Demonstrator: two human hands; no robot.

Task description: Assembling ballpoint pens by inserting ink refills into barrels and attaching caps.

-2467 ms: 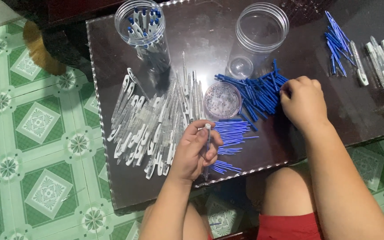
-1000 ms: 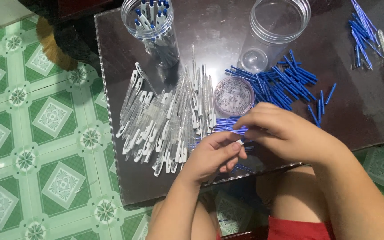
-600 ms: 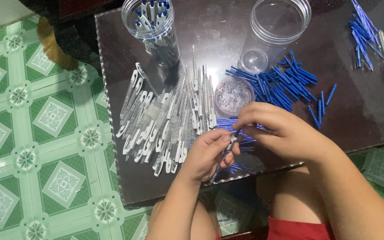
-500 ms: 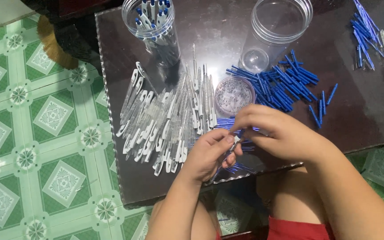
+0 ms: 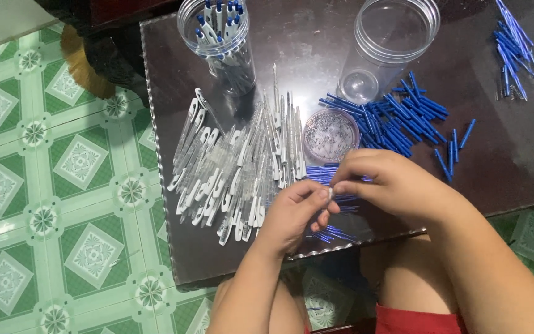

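I pinch a clear pen barrel (image 5: 327, 196) in the grip of my left hand (image 5: 292, 213) while my right hand (image 5: 390, 185) pinches its tip to steady it, close over the table (image 5: 514, 161) edge, beside the small dish (image 5: 330, 135) and blue refills (image 5: 397, 114) I can reach

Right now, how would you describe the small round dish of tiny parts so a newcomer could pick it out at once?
Start at the dark glass table. Between the heap of clear pen barrels and the pile of blue refills, just beyond the hands, sits the small round dish. Unlike the two tall clear jars behind it, it is low, shallow and holds tiny metallic bits.
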